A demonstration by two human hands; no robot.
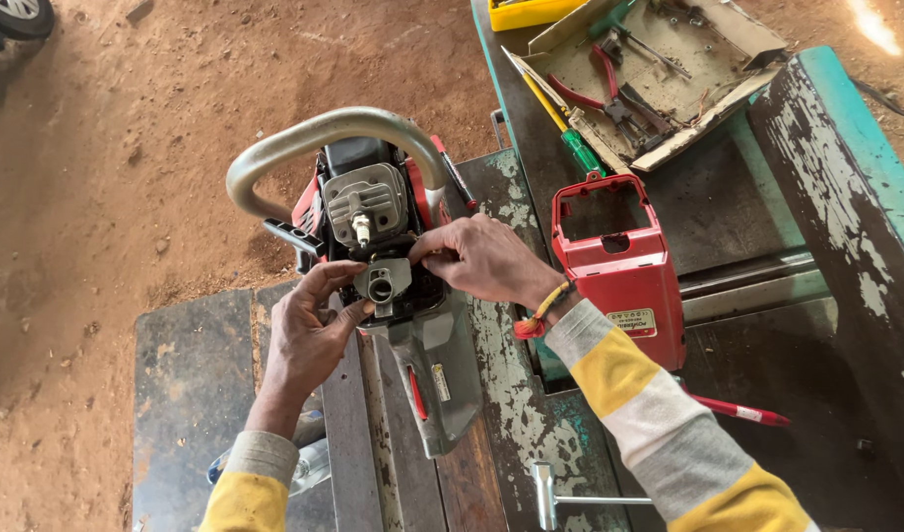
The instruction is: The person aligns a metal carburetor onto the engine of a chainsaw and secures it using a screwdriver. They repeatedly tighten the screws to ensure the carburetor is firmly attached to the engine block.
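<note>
Here, a chainsaw body [393,286] with its top cover off lies on a worn metal workbench [511,424] whose green paint is flaking, out on reddish bare earth. Its long axis runs up and down the view: the grey rear handle [437,379] points toward the person, and the curved grey front handlebar [324,133] arches over the far end. The finned cylinder with its spark plug [361,229] shows in the open top, and just nearer the person sits a small grey part with a round opening [381,287]. The left hand [309,330] curls its thumb and fingers against the left edge of that part, pinching it. The right hand [486,258] comes in from the right with its fingertips pressed to the part's upper right edge; it wears a braided red and yellow wrist cord [542,313]. To the right of the saw lies the removed red cover [624,266], open side up, with a small pale rectangular label [634,320] on its near face. A narrow pale sticker [440,382] and a red trigger strip [416,391] mark the rear handle. Farther off, a flat cardboard tray [669,74] holds pliers and small tools, with a green-handled screwdriver [570,138] beside it. A red pen-like tool [737,411] and a T-shaped wrench [550,498] lie near the right sleeve.
</note>
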